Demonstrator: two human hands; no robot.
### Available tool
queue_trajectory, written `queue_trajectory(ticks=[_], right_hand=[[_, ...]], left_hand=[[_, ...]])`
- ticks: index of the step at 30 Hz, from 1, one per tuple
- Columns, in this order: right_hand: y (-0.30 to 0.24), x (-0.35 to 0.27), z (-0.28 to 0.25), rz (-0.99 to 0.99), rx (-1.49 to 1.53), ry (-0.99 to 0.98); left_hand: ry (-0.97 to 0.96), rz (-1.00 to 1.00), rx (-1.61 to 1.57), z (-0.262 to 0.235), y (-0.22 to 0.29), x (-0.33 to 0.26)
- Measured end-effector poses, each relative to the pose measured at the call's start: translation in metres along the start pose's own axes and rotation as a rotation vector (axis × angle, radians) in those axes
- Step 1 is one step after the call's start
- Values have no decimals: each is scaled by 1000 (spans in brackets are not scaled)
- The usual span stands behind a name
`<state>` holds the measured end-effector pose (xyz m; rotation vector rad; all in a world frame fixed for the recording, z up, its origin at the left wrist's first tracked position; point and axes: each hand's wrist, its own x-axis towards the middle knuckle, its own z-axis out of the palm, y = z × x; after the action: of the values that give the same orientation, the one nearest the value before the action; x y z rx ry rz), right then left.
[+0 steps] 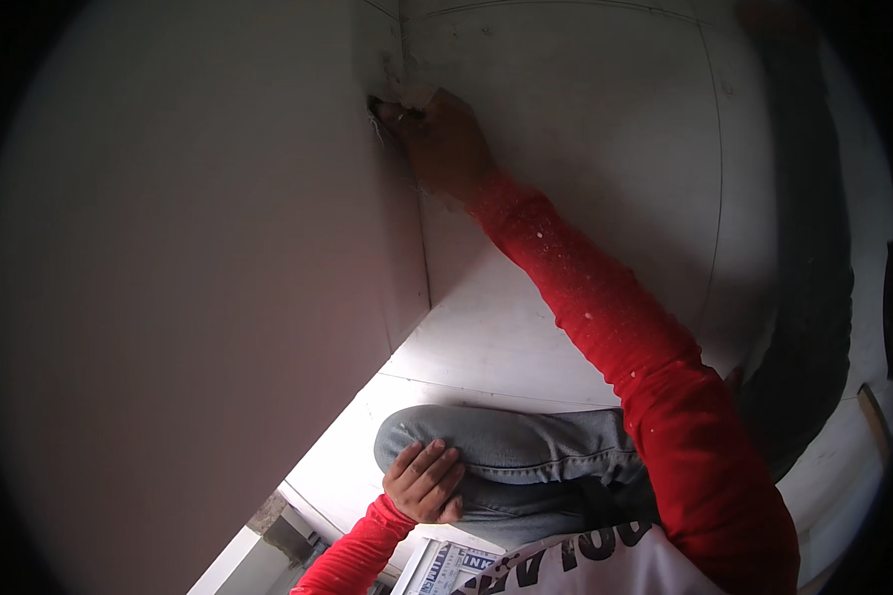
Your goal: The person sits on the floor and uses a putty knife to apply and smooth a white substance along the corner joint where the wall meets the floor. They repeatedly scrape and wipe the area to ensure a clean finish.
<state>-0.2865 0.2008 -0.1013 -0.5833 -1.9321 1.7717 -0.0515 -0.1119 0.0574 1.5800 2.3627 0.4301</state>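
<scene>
My right hand (pixel 442 144) reaches far forward to the low corner where the large pale panel (pixel 189 268) meets the light floor (pixel 585 129). Its fingers are pinched together in shadow. A small dark tip shows by the thumb, against the panel's lower edge, with thin pale strands hanging there; what the fingers hold is too dark to name. My left hand (pixel 425 483) rests on my bent knee (pixel 412 431) in grey jeans, fingers laid out over the cloth and holding nothing.
The panel fills the left side like a wall. My other leg (pixel 814 248) stretches along the right. Printed packaging (pixel 446 567) lies beside me at the bottom, near a pale ledge (pixel 238 560). A brown strip (pixel 874 421) is at the right rim. Dark seams cross the floor.
</scene>
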Motion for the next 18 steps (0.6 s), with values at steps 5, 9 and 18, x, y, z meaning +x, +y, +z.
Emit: queue_trajectory(ticks=[5, 9, 18], right_hand=[[-31, 79, -27, 254, -114, -154], [-12, 19, -6, -22, 196, 14], [-36, 70, -29, 337, -106, -113]], left_hand=[[10, 4, -4, 1, -3, -3], [4, 5, -2, -3, -4, 4], [23, -6, -23, 4, -5, 3]])
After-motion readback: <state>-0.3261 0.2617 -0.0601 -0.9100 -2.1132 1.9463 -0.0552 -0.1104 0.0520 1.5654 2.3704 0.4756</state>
